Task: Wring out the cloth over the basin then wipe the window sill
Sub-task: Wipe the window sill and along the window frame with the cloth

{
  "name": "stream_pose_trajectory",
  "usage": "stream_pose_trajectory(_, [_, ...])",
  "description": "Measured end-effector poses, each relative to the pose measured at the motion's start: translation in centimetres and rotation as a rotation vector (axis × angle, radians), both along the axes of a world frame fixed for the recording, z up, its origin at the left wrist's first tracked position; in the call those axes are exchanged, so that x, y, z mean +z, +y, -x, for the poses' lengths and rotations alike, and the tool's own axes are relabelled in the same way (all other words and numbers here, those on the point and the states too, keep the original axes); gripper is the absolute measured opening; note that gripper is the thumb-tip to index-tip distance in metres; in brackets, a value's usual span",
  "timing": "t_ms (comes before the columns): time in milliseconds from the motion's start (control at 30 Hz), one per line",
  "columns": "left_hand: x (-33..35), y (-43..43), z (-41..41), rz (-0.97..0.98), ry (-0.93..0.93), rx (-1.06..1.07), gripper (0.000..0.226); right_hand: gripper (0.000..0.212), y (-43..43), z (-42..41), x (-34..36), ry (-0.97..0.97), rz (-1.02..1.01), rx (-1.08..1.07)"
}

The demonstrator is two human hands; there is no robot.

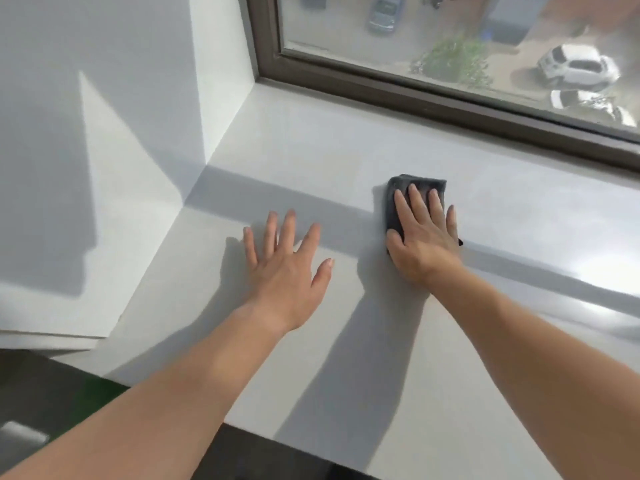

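Under your palms the window sill [311, 161] looks smooth and pale, glossy where light reflects at the right. The cloth [415, 188] is dark grey, soft, matt fabric. The window frame [346, 81] is matt brown.

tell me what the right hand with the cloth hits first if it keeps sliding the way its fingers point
Likely the brown window frame. The right hand presses the dark cloth flat, and only bare window sill lies ahead of its fingers.

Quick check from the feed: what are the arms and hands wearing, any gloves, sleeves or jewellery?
Nothing is worn. The left hand and right hand are both bare: no gloves, no rings visible on the fingers, no watch or band at either wrist. Both forearms are uncovered right to the frame edge, so no sleeve shows.
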State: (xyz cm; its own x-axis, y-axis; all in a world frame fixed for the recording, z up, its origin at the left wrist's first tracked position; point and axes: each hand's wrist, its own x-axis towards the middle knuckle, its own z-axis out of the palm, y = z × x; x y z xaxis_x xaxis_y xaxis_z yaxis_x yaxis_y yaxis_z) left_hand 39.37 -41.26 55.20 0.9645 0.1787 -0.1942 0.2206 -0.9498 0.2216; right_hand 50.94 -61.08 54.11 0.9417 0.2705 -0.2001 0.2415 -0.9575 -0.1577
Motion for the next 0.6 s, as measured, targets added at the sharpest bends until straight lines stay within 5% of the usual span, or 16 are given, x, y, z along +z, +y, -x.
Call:
stream_pose_trajectory(200, [-0.3, -2.3, -6.6, -0.051, 0.142, 0.077, 0.066, 0.072, 0.5, -1.5, -0.5, -0.081, 0.018, 0.207])
stream_pose_trajectory(467, [-1.5, -4.9, -9.4, -0.127, 0.123, 0.132, 0.063, 0.061, 3.3, -15.4, -0.9, -0.075, -0.097, 0.251])
stream_pose_trajectory(600, [-1.1, -5.1, -10.0, -0.096, 0.137, 0.128, 0.065, 0.061, -3.6, -15.5, -1.5, -0.128, -0.092, 0.016])
